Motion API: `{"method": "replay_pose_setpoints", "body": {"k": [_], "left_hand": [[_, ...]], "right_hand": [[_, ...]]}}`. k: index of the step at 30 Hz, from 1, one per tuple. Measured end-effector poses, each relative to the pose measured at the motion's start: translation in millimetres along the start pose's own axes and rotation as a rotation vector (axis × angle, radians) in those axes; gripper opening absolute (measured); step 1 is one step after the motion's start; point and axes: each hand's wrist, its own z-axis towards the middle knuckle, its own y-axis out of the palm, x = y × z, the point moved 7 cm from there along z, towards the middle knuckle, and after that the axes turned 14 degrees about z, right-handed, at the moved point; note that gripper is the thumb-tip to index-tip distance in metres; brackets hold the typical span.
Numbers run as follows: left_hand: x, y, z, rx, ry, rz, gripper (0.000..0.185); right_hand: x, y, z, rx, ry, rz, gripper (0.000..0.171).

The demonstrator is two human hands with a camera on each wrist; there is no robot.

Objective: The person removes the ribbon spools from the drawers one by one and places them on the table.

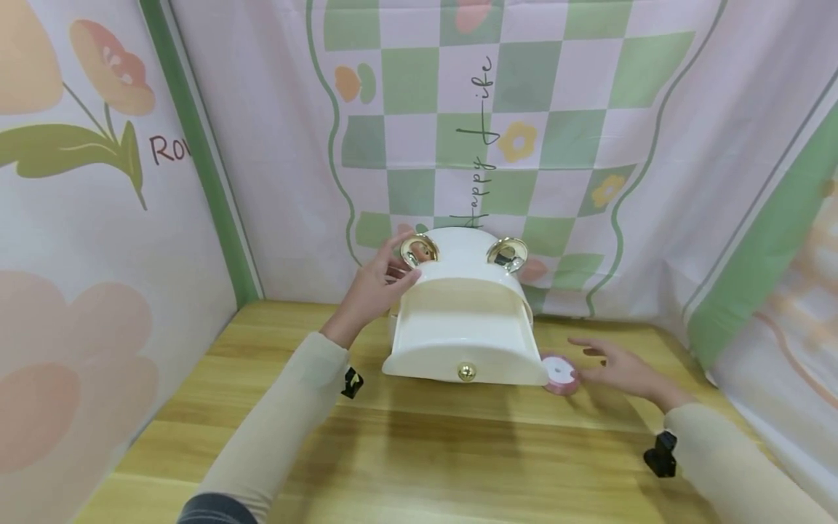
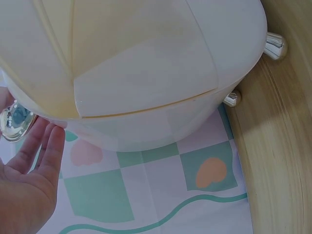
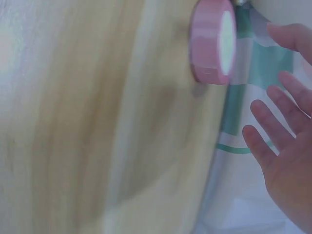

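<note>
A cream box with a gold knob sits shut at the centre of the wooden table, its contents hidden. Just right of its front corner lies a pink ribbon roll; the right hand rests beside it, fingers spread and straight. Farther back, the left hand touches the box's upper left side, fingers apart. The backdrop behind reads "Happy Life".
</note>
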Motion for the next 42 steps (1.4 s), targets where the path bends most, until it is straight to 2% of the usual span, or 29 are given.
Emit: {"method": "replay_pose_setpoints", "body": {"k": [4, 12, 20, 32, 42], "left_hand": [[-0.9, 0.4, 0.4, -0.002, -0.004, -0.003, 0.066], [-0.2, -0.1, 0.0, -0.005, -0.007, 0.002, 0.066], [0.0, -0.2, 0.2, -0.003, -0.004, 0.0, 0.066], [0.5, -0.3, 0.4, -0.003, -0.001, -0.002, 0.066], [-0.9, -0.1, 0.2, -0.003, -0.006, 0.0, 0.066]], "right_hand": [[-14, -9, -1, 0.007, -0.064, -0.011, 0.061], [-39, -22, -2, 0.003, -0.128, -0.044, 0.052], [-71, -32, -5, 0.019, -0.095, -0.111, 0.044], [-108, -27, -4, 0.015, -0.151, -0.068, 0.033], [-153, -15, -11, -0.03, -0.218, -0.029, 0.028]]}}
